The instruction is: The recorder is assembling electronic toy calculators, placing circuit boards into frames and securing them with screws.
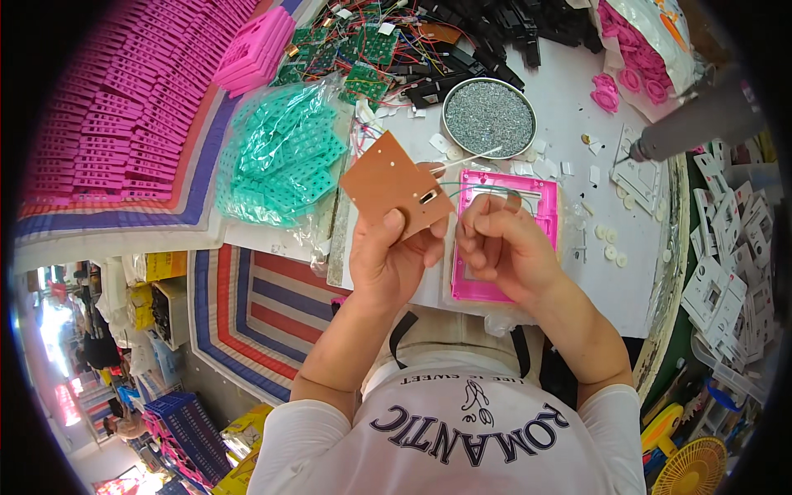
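My left hand (pixel 386 260) is closed on a brown circuit board (pixel 396 188), tilted up, thumb on its face. The board has a few small holes and a small black-and-white part near its right corner. White and green wires (pixel 480 186) run from the board's right side toward my right hand (pixel 510 246). The right hand's fingers are curled together over a pink plastic casing (pixel 481 290) on the table; what they pinch, if anything, is hidden. The casing lies open side up, partly covered by that hand.
A round tin (pixel 488 118) of small metal screws stands behind the board. Green circuit boards (pixel 371 45) with tangled wires lie farther back. A bag of teal plastic pieces (pixel 280 157) and stacked pink casings (pixel 132 107) are left. A grey power screwdriver (pixel 701 120) hangs at right, near white plastic parts (pixel 718 289).
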A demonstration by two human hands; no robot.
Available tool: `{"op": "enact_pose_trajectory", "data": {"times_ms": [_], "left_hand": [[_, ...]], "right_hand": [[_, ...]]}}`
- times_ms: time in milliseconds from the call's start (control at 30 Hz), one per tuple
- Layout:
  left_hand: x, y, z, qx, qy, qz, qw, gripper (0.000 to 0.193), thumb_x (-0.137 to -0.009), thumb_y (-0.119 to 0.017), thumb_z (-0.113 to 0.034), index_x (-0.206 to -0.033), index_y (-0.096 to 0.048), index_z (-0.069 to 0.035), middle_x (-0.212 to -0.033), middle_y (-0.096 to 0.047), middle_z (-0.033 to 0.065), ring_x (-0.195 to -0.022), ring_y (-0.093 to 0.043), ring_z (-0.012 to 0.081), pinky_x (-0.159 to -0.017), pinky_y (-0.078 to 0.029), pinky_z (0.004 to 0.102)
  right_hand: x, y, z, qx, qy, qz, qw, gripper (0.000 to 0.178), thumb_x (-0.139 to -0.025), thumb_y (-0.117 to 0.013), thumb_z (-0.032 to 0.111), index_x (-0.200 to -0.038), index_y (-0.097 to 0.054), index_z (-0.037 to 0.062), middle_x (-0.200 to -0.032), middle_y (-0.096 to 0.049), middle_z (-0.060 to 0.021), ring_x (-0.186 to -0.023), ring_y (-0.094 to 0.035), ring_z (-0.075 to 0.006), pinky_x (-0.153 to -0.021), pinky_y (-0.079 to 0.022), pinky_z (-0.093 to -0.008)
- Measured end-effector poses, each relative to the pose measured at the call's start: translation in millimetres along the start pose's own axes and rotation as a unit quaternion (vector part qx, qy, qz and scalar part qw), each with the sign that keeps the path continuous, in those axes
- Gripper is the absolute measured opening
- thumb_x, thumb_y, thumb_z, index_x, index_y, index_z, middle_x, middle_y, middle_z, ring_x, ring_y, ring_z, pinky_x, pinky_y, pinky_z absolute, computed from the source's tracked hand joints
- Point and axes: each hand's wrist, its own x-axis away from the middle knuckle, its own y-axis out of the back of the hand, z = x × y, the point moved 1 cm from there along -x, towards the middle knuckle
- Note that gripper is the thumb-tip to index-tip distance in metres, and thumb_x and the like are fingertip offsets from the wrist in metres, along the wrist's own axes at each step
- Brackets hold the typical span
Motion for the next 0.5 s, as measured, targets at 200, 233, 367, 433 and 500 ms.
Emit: {"op": "enact_pose_trajectory", "data": {"times_ms": [200,233,367,433,500], "left_hand": [[-5.0,-20.3,-3.8,-0.020,-0.092,-0.020,0.995,0.064,-0.095,-0.062,-0.035,-0.144,-0.044,0.003,-0.127,-0.063,0.0216,-0.112,-0.065,0.0326,-0.067,-0.060,0.0363],[-3.8,-19.2,-4.3,-0.026,-0.089,-0.005,0.996,0.062,-0.095,-0.062,-0.034,-0.142,-0.046,0.003,-0.124,-0.063,0.0215,-0.114,-0.064,0.0343,-0.070,-0.061,0.0377],[1.8,-15.5,-5.6,-0.042,-0.115,0.001,0.992,0.054,-0.095,-0.062,-0.032,-0.134,-0.052,0.004,-0.118,-0.063,0.0208,-0.105,-0.065,0.0317,-0.071,-0.058,0.0370],[-0.4,-13.1,-5.2,-0.076,-0.169,-0.013,0.983,0.052,-0.095,-0.064,-0.031,-0.131,-0.053,0.005,-0.114,-0.063,0.0200,-0.093,-0.064,0.0276,-0.067,-0.054,0.0335],[0.3,-11.3,-7.2,-0.102,-0.189,-0.028,0.976,0.050,-0.094,-0.065,-0.028,-0.130,-0.054,0.005,-0.111,-0.063,0.0192,-0.085,-0.061,0.0239,-0.064,-0.050,0.0311]], "right_hand": [[14.9,-11.0,-17.6,-0.064,-0.031,0.013,0.997,0.013,-0.097,-0.060,0.017,-0.089,-0.061,0.0074,-0.080,-0.062,-0.0053,-0.061,-0.055,-0.0095,-0.047,-0.035,-0.0241],[16.1,-13.0,-19.3,-0.074,-0.036,0.017,0.996,0.013,-0.097,-0.059,0.017,-0.089,-0.061,0.0072,-0.080,-0.062,-0.0056,-0.061,-0.055,-0.0093,-0.047,-0.035,-0.0240],[27.5,-25.8,-16.6,-0.053,-0.007,-0.074,0.996,0.009,-0.097,-0.060,0.012,-0.094,-0.064,0.0043,-0.082,-0.063,-0.0057,-0.061,-0.054,-0.0089,-0.048,-0.037,-0.0243],[31.8,-22.8,-17.5,0.089,0.144,-0.106,0.980,0.006,-0.094,-0.063,0.005,-0.097,-0.067,0.0025,-0.083,-0.064,-0.0063,-0.061,-0.054,-0.0089,-0.049,-0.039,-0.0249],[33.7,-19.2,-13.4,0.260,0.312,-0.108,0.907,0.011,-0.089,-0.066,-0.001,-0.098,-0.070,0.0010,-0.084,-0.065,-0.0072,-0.062,-0.055,-0.0098,-0.050,-0.041,-0.0257]]}}
